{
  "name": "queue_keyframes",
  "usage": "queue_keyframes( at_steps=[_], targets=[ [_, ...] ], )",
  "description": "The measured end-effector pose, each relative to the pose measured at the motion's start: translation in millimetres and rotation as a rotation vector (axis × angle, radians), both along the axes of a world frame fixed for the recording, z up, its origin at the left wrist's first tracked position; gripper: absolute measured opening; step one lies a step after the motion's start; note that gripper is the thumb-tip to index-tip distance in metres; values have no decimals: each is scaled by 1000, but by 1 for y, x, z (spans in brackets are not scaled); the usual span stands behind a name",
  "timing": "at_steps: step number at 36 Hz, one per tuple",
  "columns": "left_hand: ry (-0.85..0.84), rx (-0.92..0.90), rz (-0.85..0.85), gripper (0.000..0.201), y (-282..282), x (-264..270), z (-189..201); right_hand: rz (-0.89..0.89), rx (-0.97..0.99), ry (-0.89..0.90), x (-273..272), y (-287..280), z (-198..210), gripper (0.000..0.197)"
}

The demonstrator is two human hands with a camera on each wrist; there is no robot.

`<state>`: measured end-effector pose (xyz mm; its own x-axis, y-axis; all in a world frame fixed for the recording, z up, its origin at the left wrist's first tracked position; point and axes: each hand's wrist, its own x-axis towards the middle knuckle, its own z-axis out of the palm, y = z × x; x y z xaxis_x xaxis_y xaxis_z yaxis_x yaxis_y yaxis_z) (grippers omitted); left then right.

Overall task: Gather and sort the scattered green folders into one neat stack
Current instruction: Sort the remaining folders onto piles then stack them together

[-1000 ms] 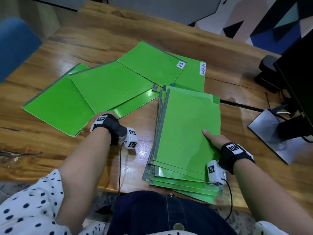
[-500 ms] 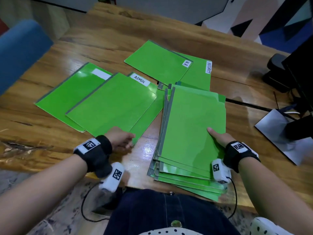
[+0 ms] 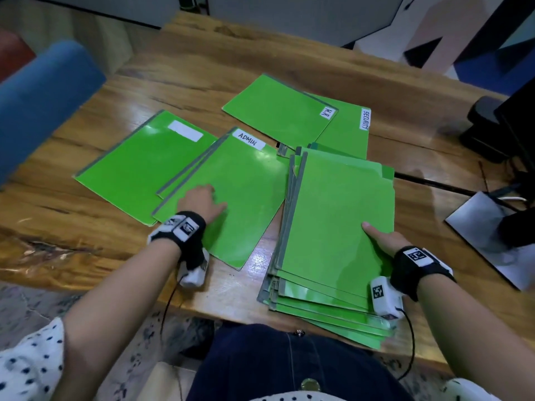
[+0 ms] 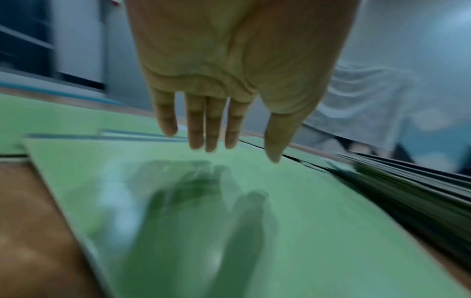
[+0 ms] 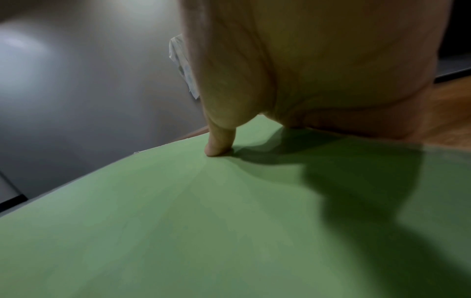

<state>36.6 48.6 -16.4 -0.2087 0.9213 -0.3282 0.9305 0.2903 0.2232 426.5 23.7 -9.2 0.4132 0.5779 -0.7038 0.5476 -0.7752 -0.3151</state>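
- The folders are flat, glossy green card rectangles with grey spine strips; a fanned stack (image 3: 338,227) lies at the near edge of the table (image 3: 202,62), some corners hanging past it.
- The ADMIN folder (image 3: 240,198) lies just left of the stack, overlapping a folder with a blank white label (image 3: 136,169); the H.R folder (image 3: 278,111) overlaps the SECURITY folder (image 3: 347,131) farther back.
- The left hand (image 3: 199,202) is over the ADMIN folder; the left wrist view shows its fingers (image 4: 196,125) straight and spread above the shiny cover, holding nothing.
- The right hand (image 3: 382,241) holds the stack's right edge, thumb pressed on the top cover; its fingers are hidden, so I cannot tell how they lie.
- The table is varnished, knotty wood; a blue chair (image 3: 37,102) stands left; a monitor base (image 3: 492,235) sits right.
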Motion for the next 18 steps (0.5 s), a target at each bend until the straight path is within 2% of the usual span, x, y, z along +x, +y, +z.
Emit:
queue_keyframes(
  at_steps=[2,5,12,15,18],
  targets=[
    [73,-21,138,79,9,-23,1,-2,2,4,0,0,-1,99],
    [99,-158,275,101,15,-47,-1,2,2,-1,1,2,-2,98],
    [-26,-154,406,108,12,-50,-8,11,-8,-4,5,4,-4,95],
    [-79,-140,392,101,11,-47,-3,13,-3,-20,6,5,-5,95],
    [-69,-114,298,69,16,-46,9,20,-4,-26,5,4,-5,96]
  ],
)
